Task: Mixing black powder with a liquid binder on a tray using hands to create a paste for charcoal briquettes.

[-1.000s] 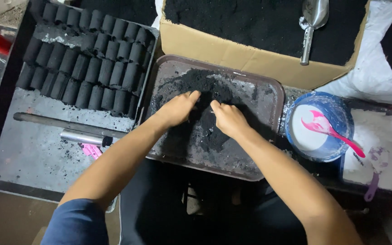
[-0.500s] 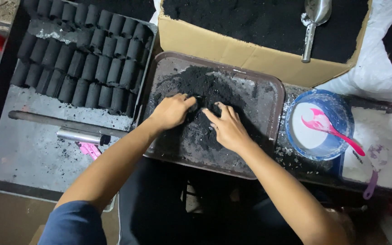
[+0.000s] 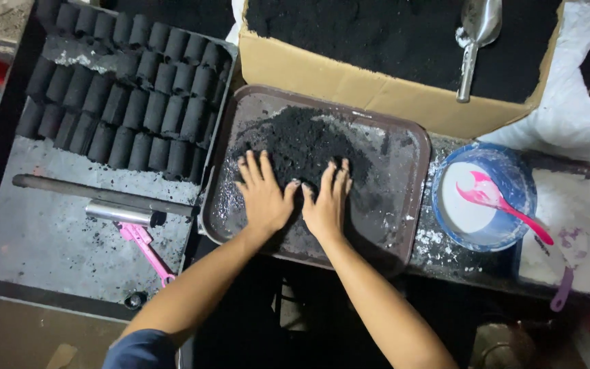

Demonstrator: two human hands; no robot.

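Fingers of left hand [image 3: 264, 195] and right hand [image 3: 327, 205] were spread flat, drawn nearer across the black powder [image 3: 308, 143] in the brown tray [image 3: 414, 205], gripping nothing; mixing continued.

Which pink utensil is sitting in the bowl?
The pink spoon lies in the blue bowl of white powder. The pink tool lies on the left tray, and a paler one lies right of the bowl.
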